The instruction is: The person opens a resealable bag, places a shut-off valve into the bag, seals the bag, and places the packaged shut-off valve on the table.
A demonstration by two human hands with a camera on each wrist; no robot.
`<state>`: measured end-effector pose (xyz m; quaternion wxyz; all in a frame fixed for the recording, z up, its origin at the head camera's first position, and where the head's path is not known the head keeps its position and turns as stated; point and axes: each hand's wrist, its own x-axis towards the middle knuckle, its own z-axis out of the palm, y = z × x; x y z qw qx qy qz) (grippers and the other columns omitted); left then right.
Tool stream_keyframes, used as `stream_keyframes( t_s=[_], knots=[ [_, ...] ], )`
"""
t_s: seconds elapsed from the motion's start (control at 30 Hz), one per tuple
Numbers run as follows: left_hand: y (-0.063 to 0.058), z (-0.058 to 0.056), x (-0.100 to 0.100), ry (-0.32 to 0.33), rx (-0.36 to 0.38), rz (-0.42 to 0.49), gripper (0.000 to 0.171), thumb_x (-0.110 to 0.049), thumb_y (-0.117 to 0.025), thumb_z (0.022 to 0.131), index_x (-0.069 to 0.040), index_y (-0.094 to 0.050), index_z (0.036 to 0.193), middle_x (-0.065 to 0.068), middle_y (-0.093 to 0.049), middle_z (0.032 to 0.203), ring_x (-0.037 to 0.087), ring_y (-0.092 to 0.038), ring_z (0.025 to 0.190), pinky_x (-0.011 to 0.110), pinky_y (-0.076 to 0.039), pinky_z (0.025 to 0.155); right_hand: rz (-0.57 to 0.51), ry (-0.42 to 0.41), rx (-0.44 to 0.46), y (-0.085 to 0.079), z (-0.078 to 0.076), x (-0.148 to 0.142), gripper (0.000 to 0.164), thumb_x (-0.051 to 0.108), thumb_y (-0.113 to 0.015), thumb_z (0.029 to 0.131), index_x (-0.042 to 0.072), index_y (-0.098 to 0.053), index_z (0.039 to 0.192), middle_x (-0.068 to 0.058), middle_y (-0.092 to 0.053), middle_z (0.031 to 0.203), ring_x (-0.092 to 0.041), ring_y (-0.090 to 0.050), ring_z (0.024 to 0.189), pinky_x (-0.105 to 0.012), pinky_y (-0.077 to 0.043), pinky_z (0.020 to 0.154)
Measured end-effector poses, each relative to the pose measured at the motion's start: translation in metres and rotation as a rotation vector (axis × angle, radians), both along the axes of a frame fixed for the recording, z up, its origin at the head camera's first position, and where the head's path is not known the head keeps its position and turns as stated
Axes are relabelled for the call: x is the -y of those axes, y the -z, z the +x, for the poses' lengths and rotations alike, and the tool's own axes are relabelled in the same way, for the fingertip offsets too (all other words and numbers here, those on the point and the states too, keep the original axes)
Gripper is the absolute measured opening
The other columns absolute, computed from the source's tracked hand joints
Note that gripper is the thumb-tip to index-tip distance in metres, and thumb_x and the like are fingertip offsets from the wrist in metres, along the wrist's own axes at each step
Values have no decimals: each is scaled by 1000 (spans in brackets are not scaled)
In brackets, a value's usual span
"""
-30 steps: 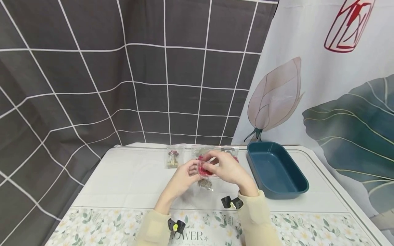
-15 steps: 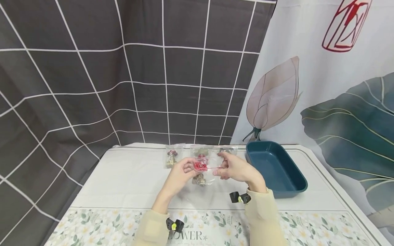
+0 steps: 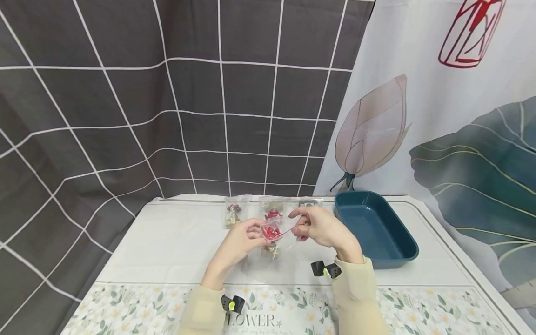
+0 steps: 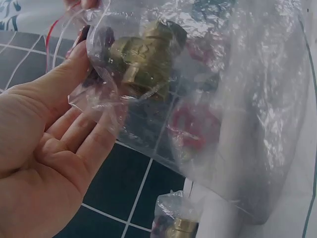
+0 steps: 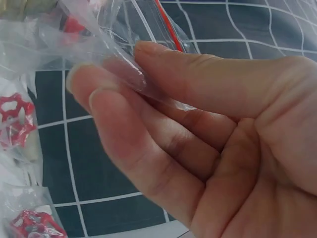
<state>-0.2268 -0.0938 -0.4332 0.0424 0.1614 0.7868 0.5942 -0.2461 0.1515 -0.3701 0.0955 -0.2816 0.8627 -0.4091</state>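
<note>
A clear zip bag (image 4: 233, 114) with a red seal line stretches between the two hands above the white table. Inside it are a brass valve (image 4: 148, 54) and its red handwheel (image 3: 271, 232). My left hand (image 3: 236, 239) pinches the bag's left side by the handwheel, thumb on top. Opposite, my right hand (image 3: 321, 229) pinches the edge of the plastic near the red seal line (image 5: 171, 27) between thumb and fingers. Whether the bag's mouth is unsealed, I cannot tell.
On the white table (image 3: 176, 242) behind the hands lie a bagged valve (image 3: 233, 216) on the left, another bag with a red handwheel (image 3: 273, 213), and a further clear bag (image 3: 311, 202). A dark teal tray (image 3: 377, 232) stands at right. Floral cloth (image 3: 138, 307) covers the front.
The right hand has moved right, away from the left hand and the handwheel, and the bag is now stretched between them. Its red seal line has tilted, with the left end lower.
</note>
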Motion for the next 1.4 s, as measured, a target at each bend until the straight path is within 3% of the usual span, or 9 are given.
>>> stream_keyframes(
  t_s=[0.17,0.3,0.43,0.63,0.8,0.93,1.03,1.2,1.4],
  knots=[
    [0,1,2,50,7,1,39,-5,-76,83,0,-62,119,8,-73,87,19,-70,81,32,-56,81,41,6,-46,-3,4,0,31,1,-69,88,-3,-62,118,2,-67,73,-15,-67,64,-30,-55,61],
    [3,-1,3,82,-29,-32,27,-12,-76,85,-4,-68,110,5,-73,91,17,-70,83,31,-55,83,60,16,-65,-6,7,-1,29,1,-69,88,-2,-63,117,3,-68,73,-13,-66,64,-30,-54,61],
    [4,-3,5,34,-105,-50,14,-17,-72,89,-7,-74,99,3,-73,94,19,-70,81,31,-56,80,80,31,-89,-9,8,-3,29,1,-69,88,-2,-64,117,4,-67,73,-11,-65,64,-29,-52,60],
    [0,-2,8,-29,-170,-55,14,-18,-69,92,-7,-76,97,4,-74,93,20,-69,82,30,-56,78,107,50,-130,-11,8,-8,27,4,-70,89,-1,-66,115,3,-69,74,-9,-65,65,-28,-53,61],
    [-10,0,12,-89,-189,48,13,-15,-68,93,-6,-76,97,5,-74,91,21,-70,82,31,-56,80,55,74,-149,-13,10,-18,15,4,-71,88,3,-72,103,1,-71,78,-10,-66,66,-29,-55,63],
    [-19,3,14,-90,-218,107,14,-14,-67,93,-2,-74,97,8,-73,88,24,-70,80,33,-57,79,16,83,-155,-15,11,-24,7,6,-73,88,7,-74,94,2,-71,77,-11,-65,67,-29,-54,63],
    [-23,4,13,-90,-220,88,15,-13,-67,94,0,-74,97,9,-73,87,24,-70,79,32,-58,77,15,70,-171,-16,11,-25,5,6,-72,88,8,-74,92,2,-71,77,-12,-65,67,-29,-54,62],
    [-25,5,10,-158,-206,18,11,-11,-68,92,-2,-73,94,7,-72,84,23,-69,77,30,-57,75,39,70,-193,-15,10,-25,1,9,-72,89,8,-73,89,5,-68,74,-11,-61,67,-30,-52,61],
    [-25,5,9,-186,-195,1,9,-6,-68,90,-2,-72,98,10,-73,86,28,-70,80,32,-57,76,69,77,-249,-13,8,-21,7,14,-71,91,8,-71,90,8,-64,76,-9,-57,68,-29,-50,62]
  ],
)
